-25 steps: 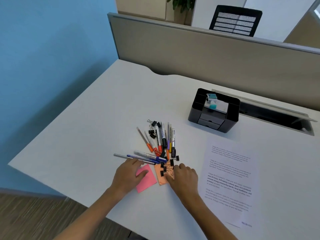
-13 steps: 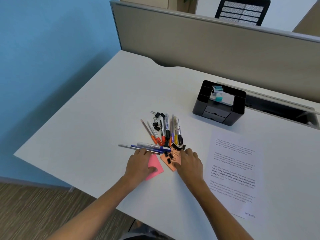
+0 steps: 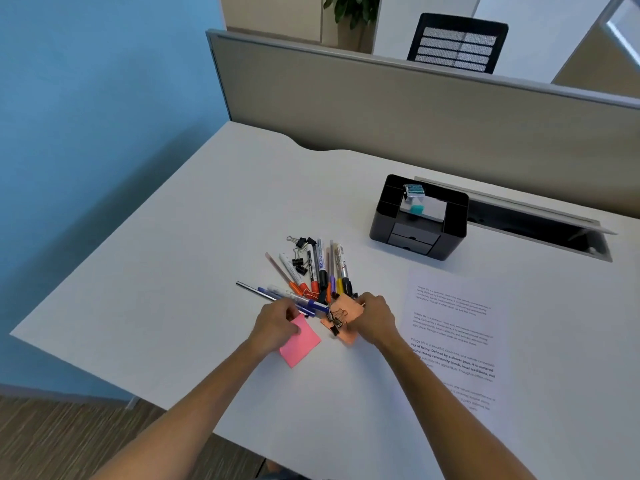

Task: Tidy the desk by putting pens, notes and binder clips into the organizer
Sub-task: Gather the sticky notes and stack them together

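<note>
Since 1 second ago the right hand (image 3: 374,318) has lifted the orange paper note (image 3: 344,311), gripping its edge; the left hand (image 3: 277,322) pinches the pink square note (image 3: 301,344) beside it, so sorting starts.

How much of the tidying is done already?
Almost nothing yet. The organizer holds none of the pile. In hand: the left hand is on the pink note, and the right hand is on the orange note with binder clips on it. The pens remain on the desk.
</note>
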